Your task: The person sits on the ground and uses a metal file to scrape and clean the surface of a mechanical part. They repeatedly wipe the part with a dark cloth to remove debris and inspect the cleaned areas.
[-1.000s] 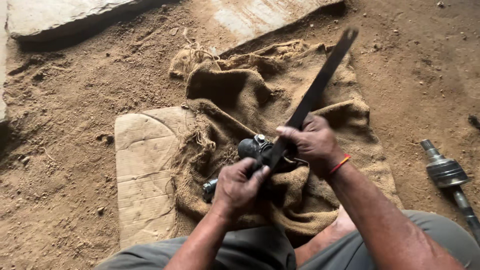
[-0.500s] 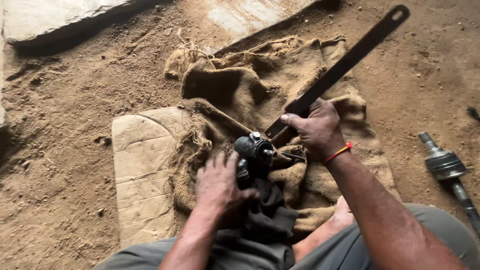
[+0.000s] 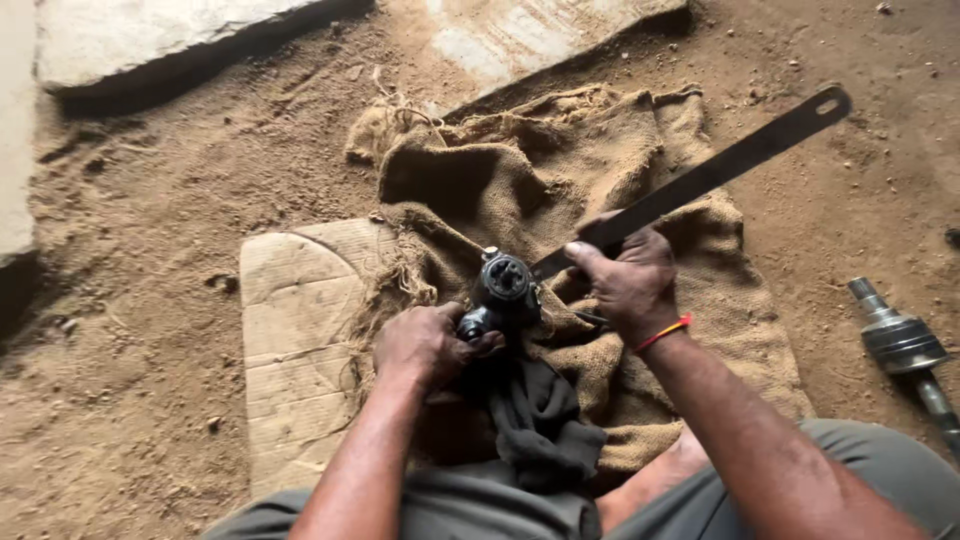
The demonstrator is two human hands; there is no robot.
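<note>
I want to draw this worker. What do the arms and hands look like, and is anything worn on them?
Both arms are bare, with no sleeves showing and no gloves. The left hand wears nothing. The right hand has a thin red and orange thread band round its wrist. The fingers look smudged with dark grime.

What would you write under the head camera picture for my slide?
Left hand grips a dark metal joint while right hand holds a long flat bar over burlap sacking.

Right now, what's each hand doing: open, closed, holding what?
Left hand: closed on the dark metal joint.
Right hand: closed on the long flat metal bar.
</note>
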